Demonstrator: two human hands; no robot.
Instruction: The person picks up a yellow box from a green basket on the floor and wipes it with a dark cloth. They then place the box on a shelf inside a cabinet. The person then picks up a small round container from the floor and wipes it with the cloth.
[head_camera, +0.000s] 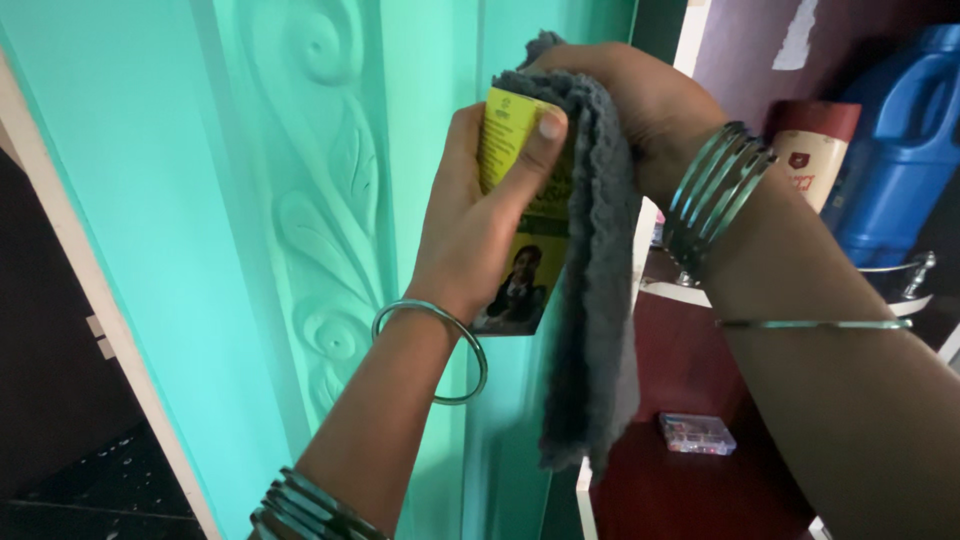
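My left hand (480, 230) grips a yellow tube (520, 215) with a green band and a picture of a person near its lower end, thumb pressed across its front. My right hand (650, 115) holds a grey cloth (595, 300) against the tube's top and right side. The cloth hangs down well below the tube. Both wrists wear silver bangles.
A mint-green carved door panel (300, 200) fills the left and middle. To the right is a dark red shelf (690, 370) with a small clear box (697, 433), a red-capped cream bottle (815, 150) and a blue jug (900, 140).
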